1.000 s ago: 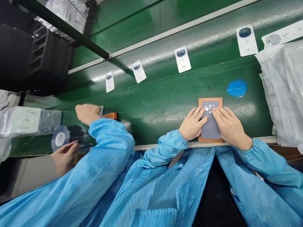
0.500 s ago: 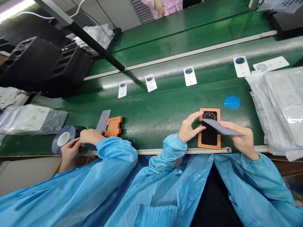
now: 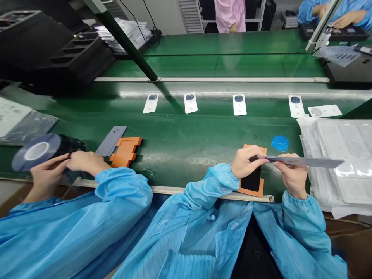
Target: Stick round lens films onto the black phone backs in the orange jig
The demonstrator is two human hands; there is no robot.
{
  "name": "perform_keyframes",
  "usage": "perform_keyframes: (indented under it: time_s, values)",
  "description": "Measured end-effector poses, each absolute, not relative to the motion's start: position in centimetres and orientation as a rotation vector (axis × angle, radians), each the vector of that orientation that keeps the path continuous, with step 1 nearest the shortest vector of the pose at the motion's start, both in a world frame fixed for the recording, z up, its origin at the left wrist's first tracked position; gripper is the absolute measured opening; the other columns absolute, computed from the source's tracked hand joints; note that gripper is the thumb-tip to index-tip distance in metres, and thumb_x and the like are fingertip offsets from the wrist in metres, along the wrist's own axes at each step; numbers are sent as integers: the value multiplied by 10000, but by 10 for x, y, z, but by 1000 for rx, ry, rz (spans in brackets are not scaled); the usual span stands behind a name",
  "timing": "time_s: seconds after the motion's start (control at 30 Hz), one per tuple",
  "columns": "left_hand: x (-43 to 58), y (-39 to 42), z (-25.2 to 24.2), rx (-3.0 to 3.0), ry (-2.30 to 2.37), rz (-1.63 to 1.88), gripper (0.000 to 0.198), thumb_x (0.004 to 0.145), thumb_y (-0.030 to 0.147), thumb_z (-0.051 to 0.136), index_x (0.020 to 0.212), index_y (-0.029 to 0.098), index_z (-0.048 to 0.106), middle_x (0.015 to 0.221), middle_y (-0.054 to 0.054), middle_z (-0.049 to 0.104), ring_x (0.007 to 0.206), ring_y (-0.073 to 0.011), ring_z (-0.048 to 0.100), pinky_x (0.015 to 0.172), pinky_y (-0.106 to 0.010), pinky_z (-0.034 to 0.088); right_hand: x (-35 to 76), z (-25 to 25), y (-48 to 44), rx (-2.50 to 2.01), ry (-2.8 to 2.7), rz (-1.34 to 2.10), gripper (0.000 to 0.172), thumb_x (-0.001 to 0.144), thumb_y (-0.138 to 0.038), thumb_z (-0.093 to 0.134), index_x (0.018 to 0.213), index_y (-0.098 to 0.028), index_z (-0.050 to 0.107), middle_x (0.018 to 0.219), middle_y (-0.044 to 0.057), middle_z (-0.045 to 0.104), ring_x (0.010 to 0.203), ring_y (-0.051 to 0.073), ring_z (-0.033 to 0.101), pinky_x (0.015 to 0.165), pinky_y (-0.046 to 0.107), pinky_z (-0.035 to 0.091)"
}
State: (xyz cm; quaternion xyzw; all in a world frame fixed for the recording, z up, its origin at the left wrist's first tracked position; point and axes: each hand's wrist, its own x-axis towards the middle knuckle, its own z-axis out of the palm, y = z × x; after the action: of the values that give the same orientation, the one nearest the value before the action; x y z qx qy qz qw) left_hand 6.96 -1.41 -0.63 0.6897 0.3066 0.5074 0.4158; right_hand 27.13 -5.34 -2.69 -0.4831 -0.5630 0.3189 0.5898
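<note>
In the head view a thin grey phone back cover (image 3: 316, 161) is held nearly edge-on above the bench. My right hand (image 3: 293, 174) grips it from below near its middle, with the thumb on the near side. My left hand (image 3: 247, 161) pinches its left end between thumb and fingertips. Beneath my left hand lies an orange fixture (image 3: 245, 191) with a black inlay (image 3: 251, 180); the hand and the cover hide much of its upper part.
To my left a co-worker's hands (image 3: 83, 162) work at a tape roll (image 3: 36, 151), near another grey cover (image 3: 112, 141) and orange fixture (image 3: 126, 150). White panels (image 3: 239, 105) line the belt. Clear trays (image 3: 345, 162) are stacked at right, near a blue disc (image 3: 280, 143).
My left hand has closed on the end of the grey cover, which has turned edge-on, away from the fixture. The view has levelled, and the co-worker's tape roll appears further left.
</note>
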Motion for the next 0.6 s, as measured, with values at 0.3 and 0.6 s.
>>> perform_keyframes:
  time_s: [0.3, 0.6]
  values:
    - [68, 137, -19, 1187, 755, 1232, 524, 722, 475, 896, 1060, 170, 638, 1009, -74, 764, 966, -195, 741, 934, -369, 586, 247, 20, 116, -1234, -1093, 958, 439, 762, -531, 825, 1006, -198, 676, 1079, 71, 774, 1025, 210, 742, 880, 350, 631]
    - [53, 169, -99, 1149, 1108, 1233, 124, 794, 202, 773, 871, 148, 693, 752, -14, 707, 708, -126, 674, 804, -297, 557, 296, 16, 199, -1965, -1565, 920, 249, 690, -315, 876, 790, -174, 696, 824, 101, 752, 871, 242, 729, 798, 356, 593]
